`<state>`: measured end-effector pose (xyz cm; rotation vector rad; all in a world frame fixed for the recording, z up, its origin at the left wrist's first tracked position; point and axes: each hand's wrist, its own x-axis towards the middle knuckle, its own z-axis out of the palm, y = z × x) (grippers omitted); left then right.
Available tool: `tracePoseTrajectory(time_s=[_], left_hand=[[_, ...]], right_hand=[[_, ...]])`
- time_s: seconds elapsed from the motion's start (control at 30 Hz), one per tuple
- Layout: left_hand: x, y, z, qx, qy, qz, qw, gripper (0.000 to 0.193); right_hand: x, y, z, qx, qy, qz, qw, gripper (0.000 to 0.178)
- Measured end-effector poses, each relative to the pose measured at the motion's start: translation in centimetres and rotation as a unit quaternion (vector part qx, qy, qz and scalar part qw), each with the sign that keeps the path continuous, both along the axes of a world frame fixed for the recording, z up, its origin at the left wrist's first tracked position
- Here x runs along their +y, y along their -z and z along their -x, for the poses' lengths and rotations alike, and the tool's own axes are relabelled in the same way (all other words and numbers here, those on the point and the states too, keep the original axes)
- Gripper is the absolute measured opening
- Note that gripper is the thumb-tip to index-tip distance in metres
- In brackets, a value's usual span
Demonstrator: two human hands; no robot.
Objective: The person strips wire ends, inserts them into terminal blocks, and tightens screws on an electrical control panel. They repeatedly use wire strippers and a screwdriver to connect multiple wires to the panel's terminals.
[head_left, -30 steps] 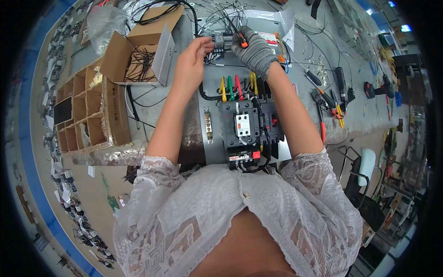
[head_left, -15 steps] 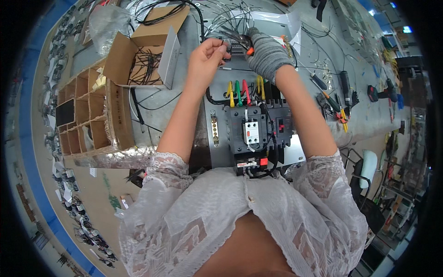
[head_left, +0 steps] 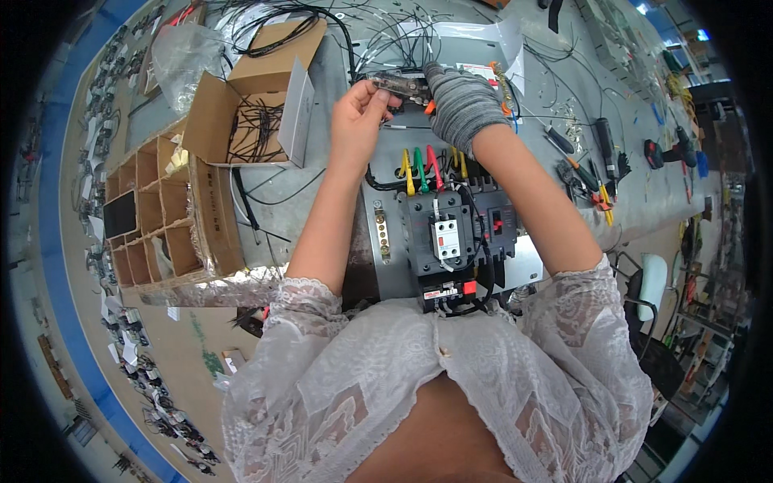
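My right hand (head_left: 467, 101), in a grey knit glove, grips a pair of pliers (head_left: 400, 84) with orange on the handles. Their metal jaws point left and reach the fingertips of my bare left hand (head_left: 358, 114). Thumb and forefinger of that hand are pinched together; what lies between them is too small to make out. Both hands are over the far part of a grey metal mounting plate (head_left: 374, 278). Nearer to me on the plate are a dark contactor (head_left: 419, 221) with a white block (head_left: 445, 240), and yellow, green and red sleeved cables (head_left: 419, 169).
Left of my arm stands an open cardboard box (head_left: 299, 113) of thin black strips, beside a divided cardboard tray (head_left: 217, 217). Loose black wires (head_left: 403, 40) spread at the back. Screwdrivers (head_left: 584, 173) and a power drill (head_left: 676, 151) lie at the right.
The pliers have swung down and left, so their jaws now meet my left fingertips. My gloved hand has turned with them.
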<state>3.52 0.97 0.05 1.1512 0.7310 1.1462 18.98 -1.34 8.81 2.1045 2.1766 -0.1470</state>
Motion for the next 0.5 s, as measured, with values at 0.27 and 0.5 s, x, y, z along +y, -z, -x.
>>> tracePoseTrajectory(time_s=[0.27,0.5], left_hand=[[-0.01,0.12,0.06,-0.010,-0.005,0.013,1.000,0.011],[0.04,0.12,0.04,0.000,-0.009,0.011,1.000,0.011]], right_hand=[[-0.19,-0.76,0.64,-0.018,-0.004,0.002,1.000,0.039],[0.05,-0.51,0.51,-0.016,-0.002,0.015,1.000,0.036]])
